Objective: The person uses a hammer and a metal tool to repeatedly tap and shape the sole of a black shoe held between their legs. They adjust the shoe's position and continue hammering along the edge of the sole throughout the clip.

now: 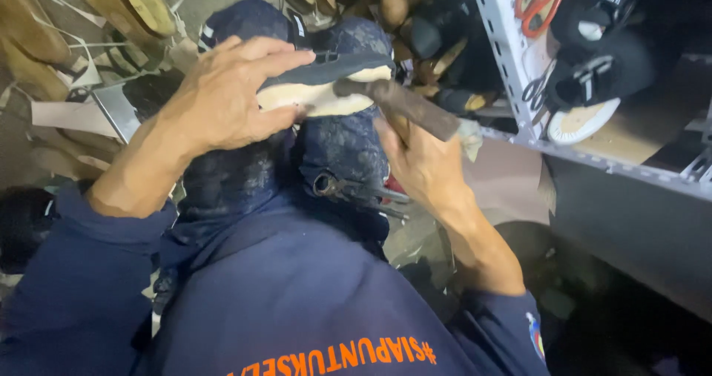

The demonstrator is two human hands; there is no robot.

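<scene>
Navy sleeve point(81, 272) nearest; left hand point(222, 94) steadies shoe point(326, 87); right hand point(423, 161) grips hammer point(400, 103).

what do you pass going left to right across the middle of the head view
wooden shoe lasts → left hand → shoe with pale sole → hammer in the right hand → metal shelf rack → black scissors → black shoe with white sole
</scene>
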